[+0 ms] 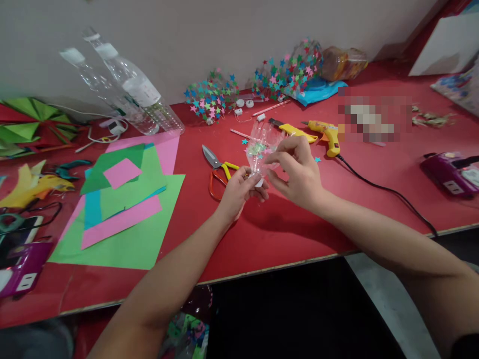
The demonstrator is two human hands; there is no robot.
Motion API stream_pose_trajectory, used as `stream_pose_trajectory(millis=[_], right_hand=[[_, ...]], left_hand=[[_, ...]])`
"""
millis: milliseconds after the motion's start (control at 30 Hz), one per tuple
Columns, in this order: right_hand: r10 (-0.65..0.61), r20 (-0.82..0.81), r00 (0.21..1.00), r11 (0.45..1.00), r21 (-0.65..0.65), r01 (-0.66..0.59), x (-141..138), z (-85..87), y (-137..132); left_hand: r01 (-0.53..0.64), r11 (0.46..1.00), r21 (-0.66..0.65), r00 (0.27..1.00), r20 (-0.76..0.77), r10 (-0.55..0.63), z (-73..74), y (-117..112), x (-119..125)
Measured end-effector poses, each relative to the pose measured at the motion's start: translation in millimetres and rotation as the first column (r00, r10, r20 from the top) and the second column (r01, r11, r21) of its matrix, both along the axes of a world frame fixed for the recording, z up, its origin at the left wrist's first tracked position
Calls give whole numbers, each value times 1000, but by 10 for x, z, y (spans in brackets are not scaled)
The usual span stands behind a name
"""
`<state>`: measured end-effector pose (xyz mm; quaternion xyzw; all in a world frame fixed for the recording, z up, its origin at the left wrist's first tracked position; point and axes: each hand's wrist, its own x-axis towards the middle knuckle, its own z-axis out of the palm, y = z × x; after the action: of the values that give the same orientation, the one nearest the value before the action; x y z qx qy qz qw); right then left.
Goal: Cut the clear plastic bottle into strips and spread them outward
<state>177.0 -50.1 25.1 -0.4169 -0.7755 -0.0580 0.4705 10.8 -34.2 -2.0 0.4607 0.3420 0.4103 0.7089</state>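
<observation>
My left hand point(241, 192) is closed around the neck end of a cut clear plastic bottle point(258, 142), with its white cap point(259, 182) showing between the fingers. Small coloured stars dot the clear plastic. Close by on the right, my right hand point(297, 172) has its thumb and fingertips drawn together at the bottle's side; what they pinch is too small to make out. Scissors point(215, 162) with red and yellow handles lie just left of my left hand. Beyond my right hand are a yellow box cutter point(299, 132) and a yellow glue gun point(325, 137).
Star-covered clear bottles point(211, 99) stand along the wall, near a blue packet point(318, 92). Plastic bottles point(138, 94) lean at the left behind coloured paper sheets point(149, 234). The glue gun's black cord point(385, 187) runs over the table's front edge. A purple power strip point(451, 174) sits right.
</observation>
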Motion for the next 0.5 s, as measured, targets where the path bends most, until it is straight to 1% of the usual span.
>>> stream_pose_trajectory(millis=[67, 133, 233, 300, 367, 433, 500], right_hand=[[-4, 58, 998, 995, 100, -2, 11, 3, 6], [-9, 85, 996, 988, 151, -4, 18, 13, 10], [-24, 94, 995, 985, 172, 8, 26, 26, 16], [-40, 124, 992, 981, 196, 15, 35, 28, 25], [-65, 182, 981, 970, 241, 19, 47, 26, 38], [-74, 263, 962, 960, 281, -3, 60, 20, 52], [-65, 332, 941, 961, 276, -31, 67, 12, 62]], left_hand=[[-6, 1000, 11, 1000, 1, 6, -7, -3, -1], [3, 1000, 24, 1000, 5, -3, -12, -7, -1], [13, 999, 44, 1000, 20, -14, -19, -12, 0], [-3, 999, 48, 1000, 27, 1, -21, -10, 2], [-28, 999, 47, 999, 24, 27, -21, -5, 4], [-61, 997, 50, 998, 18, 60, -18, 1, 5], [-98, 993, 65, 995, 8, 97, -14, 6, 5]])
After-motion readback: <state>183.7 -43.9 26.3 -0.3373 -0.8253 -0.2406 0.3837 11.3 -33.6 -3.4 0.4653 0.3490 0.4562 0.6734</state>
